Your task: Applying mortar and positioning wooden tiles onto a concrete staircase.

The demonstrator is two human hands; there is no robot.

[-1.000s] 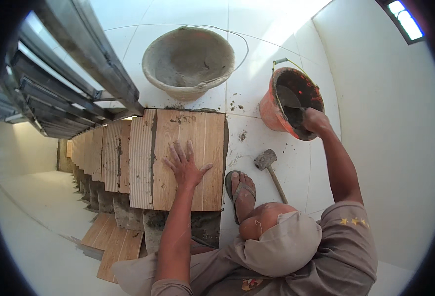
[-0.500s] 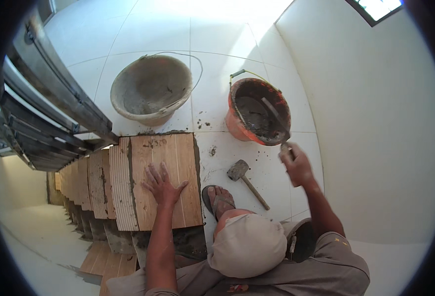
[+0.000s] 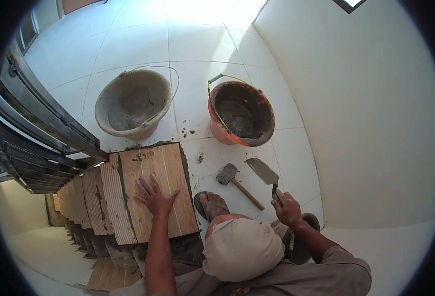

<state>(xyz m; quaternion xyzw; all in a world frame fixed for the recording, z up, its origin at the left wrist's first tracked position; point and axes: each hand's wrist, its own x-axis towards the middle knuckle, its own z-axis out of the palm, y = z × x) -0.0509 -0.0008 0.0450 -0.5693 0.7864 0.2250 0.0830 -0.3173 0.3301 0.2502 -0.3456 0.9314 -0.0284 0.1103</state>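
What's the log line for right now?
left hand: spread on wood-look tile | right hand: gripping trowel | mallet: on white floor | orange bucket: grey mix inside

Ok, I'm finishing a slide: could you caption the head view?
Left hand spread on a wood-look tile; right hand holding a trowel near a mallet.

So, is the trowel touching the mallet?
Apart: the head view shows white floor between the trowel, held in the right hand, and the mallet.
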